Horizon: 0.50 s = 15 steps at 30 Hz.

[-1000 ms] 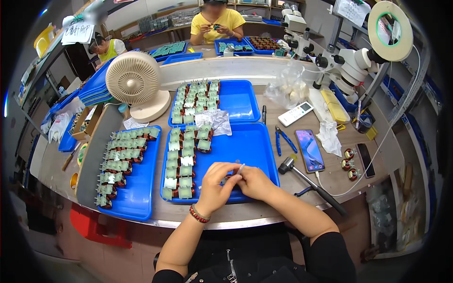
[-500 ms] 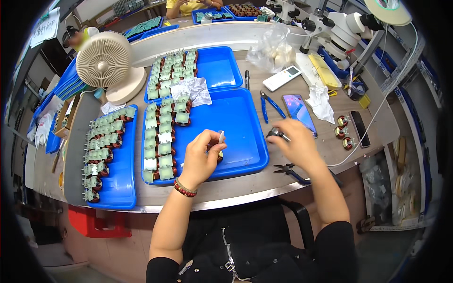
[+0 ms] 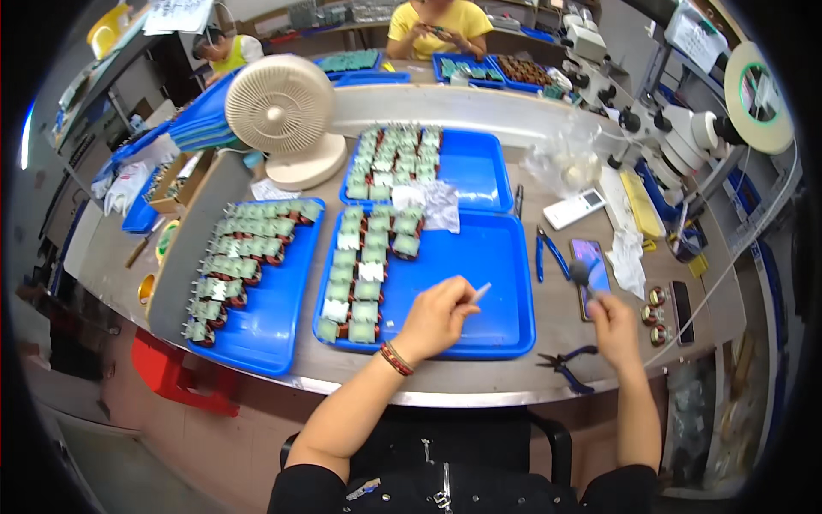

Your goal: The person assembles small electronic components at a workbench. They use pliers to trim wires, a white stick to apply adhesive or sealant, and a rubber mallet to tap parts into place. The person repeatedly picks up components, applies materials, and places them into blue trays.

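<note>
My left hand (image 3: 438, 319) is closed in a pinch above the front of the large blue tray (image 3: 462, 248). A thin pale plate (image 3: 482, 292) sticks out from its fingertips; whatever else it holds is hidden by the fingers. My right hand (image 3: 615, 327) is closed around a short tool with a dark rounded head (image 3: 580, 272), blurred and held over the phone (image 3: 591, 257). Rows of coil parts with pale green boards (image 3: 364, 274) fill the left of the large tray.
More coil parts stand in the left tray (image 3: 282, 321) and back tray (image 3: 484, 163). Blue-handled cutters (image 3: 552, 253), dark pliers (image 3: 569, 370), a white remote (image 3: 574, 208) and several loose coils (image 3: 658, 315) lie at right. A fan (image 3: 282, 111) stands at back left.
The view has swung, so the bench sits lower and farther right. My right hand has turned the tool's dark head upward and moved away from my left hand, which still pinches the pale plate.
</note>
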### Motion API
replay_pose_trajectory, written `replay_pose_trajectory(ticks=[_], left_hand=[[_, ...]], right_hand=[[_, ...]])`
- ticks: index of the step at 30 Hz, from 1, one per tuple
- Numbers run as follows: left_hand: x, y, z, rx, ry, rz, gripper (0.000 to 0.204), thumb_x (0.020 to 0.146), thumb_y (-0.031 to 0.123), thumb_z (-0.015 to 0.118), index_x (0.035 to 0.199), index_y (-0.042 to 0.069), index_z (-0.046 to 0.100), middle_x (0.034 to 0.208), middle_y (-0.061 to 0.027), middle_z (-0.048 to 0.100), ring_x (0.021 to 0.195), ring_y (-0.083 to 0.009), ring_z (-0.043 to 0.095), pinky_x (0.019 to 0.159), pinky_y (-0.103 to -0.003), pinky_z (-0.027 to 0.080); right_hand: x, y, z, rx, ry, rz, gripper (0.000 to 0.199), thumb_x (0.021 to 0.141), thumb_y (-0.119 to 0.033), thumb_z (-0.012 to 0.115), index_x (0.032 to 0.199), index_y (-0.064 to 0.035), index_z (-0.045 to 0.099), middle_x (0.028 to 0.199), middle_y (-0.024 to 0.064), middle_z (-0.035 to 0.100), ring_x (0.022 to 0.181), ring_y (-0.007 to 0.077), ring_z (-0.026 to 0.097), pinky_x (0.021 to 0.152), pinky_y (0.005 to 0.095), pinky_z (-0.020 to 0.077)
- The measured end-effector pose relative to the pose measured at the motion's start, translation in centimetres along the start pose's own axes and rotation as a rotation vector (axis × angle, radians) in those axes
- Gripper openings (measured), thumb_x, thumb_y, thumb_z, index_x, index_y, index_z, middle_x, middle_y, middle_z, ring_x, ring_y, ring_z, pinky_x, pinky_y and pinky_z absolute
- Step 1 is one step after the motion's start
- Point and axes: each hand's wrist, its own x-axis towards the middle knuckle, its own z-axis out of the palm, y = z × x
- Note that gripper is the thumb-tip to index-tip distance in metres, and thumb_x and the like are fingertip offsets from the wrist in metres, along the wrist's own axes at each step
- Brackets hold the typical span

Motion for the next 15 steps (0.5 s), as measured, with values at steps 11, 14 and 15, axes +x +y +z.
replay_pose_trajectory(ticks=[11, 14, 15], left_hand=[[-0.1, -0.4, 0.1, 0.023, 0.002, -0.010, 0.011, 0.075, -0.004, 0.060, 0.078, 0.000, 0.050, 0.069, -0.0095, 0.055, 0.056, -0.0169, 0.056, 0.052, -0.027, 0.044], [-0.2, -0.4, 0.1, 0.029, -0.004, -0.022, 0.011, 0.076, -0.004, 0.059, 0.078, 0.000, 0.050, 0.069, -0.0095, 0.055, 0.057, -0.0167, 0.057, 0.053, -0.027, 0.045], [-0.4, -0.5, 0.1, 0.032, -0.003, -0.039, 0.011, 0.076, -0.004, 0.059, 0.078, 0.000, 0.049, 0.069, -0.0095, 0.055, 0.057, -0.0166, 0.057, 0.053, -0.027, 0.045]], right_hand=[[2.7, -12.5, -2.2, 0.241, -0.047, -0.344, 0.023, 0.084, -0.008, 0.053, 0.105, 0.0014, 0.055, 0.070, 0.0151, 0.058, 0.060, 0.0254, 0.058, 0.054, 0.0313, 0.0427], [3.0, -11.7, -1.0, -0.023, -0.247, -0.315, 0.024, 0.081, -0.006, 0.056, 0.104, 0.0026, 0.055, 0.083, 0.0205, 0.061, 0.073, 0.0331, 0.062, 0.064, 0.0360, 0.0476], [3.2, -11.7, -1.1, 0.065, -0.162, -0.315, 0.024, 0.081, -0.007, 0.056, 0.103, 0.0021, 0.056, 0.083, 0.0203, 0.061, 0.073, 0.0336, 0.061, 0.064, 0.0368, 0.0474]])
